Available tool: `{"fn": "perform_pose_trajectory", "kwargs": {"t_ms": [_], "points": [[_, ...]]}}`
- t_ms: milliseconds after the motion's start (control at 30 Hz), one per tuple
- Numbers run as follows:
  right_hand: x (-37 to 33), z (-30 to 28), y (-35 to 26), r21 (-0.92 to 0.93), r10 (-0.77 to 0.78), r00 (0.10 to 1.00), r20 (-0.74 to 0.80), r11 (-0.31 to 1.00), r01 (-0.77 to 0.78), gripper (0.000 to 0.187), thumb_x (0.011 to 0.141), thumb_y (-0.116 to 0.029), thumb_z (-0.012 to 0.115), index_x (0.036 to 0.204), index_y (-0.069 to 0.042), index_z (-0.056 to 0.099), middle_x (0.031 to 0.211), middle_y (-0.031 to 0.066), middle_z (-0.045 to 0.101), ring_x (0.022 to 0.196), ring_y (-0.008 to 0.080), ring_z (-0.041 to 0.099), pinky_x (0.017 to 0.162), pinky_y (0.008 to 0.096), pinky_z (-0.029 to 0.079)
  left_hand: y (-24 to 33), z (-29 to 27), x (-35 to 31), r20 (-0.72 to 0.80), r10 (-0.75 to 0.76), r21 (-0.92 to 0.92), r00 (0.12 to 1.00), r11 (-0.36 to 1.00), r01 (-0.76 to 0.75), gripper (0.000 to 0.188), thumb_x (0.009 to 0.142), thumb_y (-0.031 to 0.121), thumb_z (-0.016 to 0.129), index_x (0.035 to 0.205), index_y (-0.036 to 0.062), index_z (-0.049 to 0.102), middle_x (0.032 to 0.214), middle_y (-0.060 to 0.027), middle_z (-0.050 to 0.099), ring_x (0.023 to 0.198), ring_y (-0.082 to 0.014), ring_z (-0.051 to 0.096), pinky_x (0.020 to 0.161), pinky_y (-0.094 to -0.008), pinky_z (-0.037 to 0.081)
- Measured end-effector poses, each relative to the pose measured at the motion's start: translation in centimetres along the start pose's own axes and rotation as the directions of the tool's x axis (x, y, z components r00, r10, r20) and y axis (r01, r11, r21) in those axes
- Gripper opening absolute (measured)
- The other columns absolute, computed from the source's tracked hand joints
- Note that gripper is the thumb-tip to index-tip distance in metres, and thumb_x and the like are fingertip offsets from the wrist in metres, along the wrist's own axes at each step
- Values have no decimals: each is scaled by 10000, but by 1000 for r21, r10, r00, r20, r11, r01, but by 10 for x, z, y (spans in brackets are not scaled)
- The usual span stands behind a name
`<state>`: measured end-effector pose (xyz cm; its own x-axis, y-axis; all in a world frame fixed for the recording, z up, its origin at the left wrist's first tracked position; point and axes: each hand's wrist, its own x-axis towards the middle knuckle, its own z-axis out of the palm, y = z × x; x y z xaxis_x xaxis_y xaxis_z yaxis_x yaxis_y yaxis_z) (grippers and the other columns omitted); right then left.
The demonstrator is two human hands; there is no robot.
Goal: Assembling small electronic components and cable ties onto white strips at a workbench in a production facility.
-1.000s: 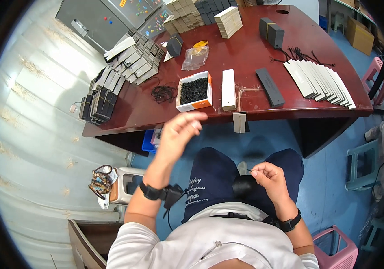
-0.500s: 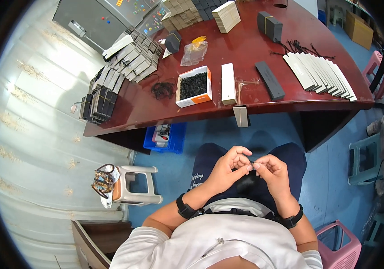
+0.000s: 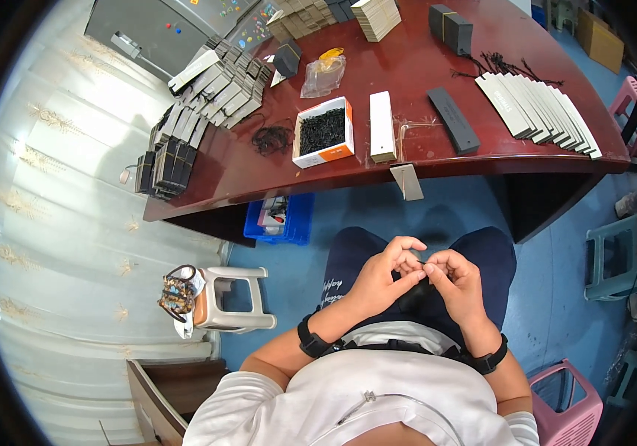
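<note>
Above my lap, my left hand (image 3: 391, 276) and my right hand (image 3: 455, 288) meet fingertip to fingertip. Both are closed in a pinch around a small, thin black piece (image 3: 422, 262), of which only a sliver shows; its exact kind is too small to make out. On the table ahead, an open white and orange box (image 3: 325, 154) holds a heap of small black pieces (image 3: 323, 128). To its right lie a long white strip stack (image 3: 381, 123) and a dark grey strip stack (image 3: 453, 119).
A clear bracket with a hanging card (image 3: 407, 182) sticks out at the edge of the red-brown table (image 3: 259, 180). White tags with black cords (image 3: 534, 115) fan out at right. Bundled stacks (image 3: 222, 88) fill the left. Stools (image 3: 240, 299) and a blue crate (image 3: 282, 221) stand below.
The view has shifted slightly, so the table sits a little higher and further right. My fingertips have shifted a little around the black piece, the thumbs now slightly apart.
</note>
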<state>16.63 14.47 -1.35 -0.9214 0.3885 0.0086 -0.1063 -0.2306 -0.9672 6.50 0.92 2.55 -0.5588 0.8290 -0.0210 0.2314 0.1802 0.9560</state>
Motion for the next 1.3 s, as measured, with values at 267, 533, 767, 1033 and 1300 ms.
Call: {"fn": "perform_pose_trajectory", "kwargs": {"t_ms": [267,533,767,1033,1300], "points": [[1,-2,2,27,-53,995,-84,998,55,69,878,-88,588,863,-22,578,712,-46,521,613,18,440,561,179,352,26,-18,6,-75,121,196,990,975,-104,246,817,40,642,1053,26,575,870,-31,618,759,-78,575,695,-229,463],[3,-23,26,-63,-79,990,-120,995,72,60,885,-82,568,859,-28,561,710,-45,507,625,19,438,572,175,354,38,-223,48,-491,586,717,645,692,-83,340,847,87,595,1181,43,557,1171,-67,527,894,-122,557,770,-244,451],[17,-64,81,-500,-183,959,-218,864,52,66,831,-58,597,818,-3,563,652,57,518,564,114,457,541,256,385,7,-361,88,-480,561,871,674,211,445,633,811,220,602,1357,30,344,1420,-172,337,1286,-338,351,1041,-424,304],[23,-78,112,-514,-87,946,-313,853,-92,88,822,-59,594,779,4,550,640,88,510,545,162,464,534,284,388,-4,-401,141,-503,526,803,686,-10,596,680,796,235,602,1384,57,309,1431,-142,335,1293,-302,347,1049,-469,276],[30,-79,110,-540,-90,952,-294,837,-88,93,815,-52,592,767,11,543,648,103,509,541,174,461,531,290,382,-11,-401,156,-518,553,790,652,17,613,709,772,210,625,1383,44,305,1414,-160,349,1290,-304,349,1060,-463,258]]}}
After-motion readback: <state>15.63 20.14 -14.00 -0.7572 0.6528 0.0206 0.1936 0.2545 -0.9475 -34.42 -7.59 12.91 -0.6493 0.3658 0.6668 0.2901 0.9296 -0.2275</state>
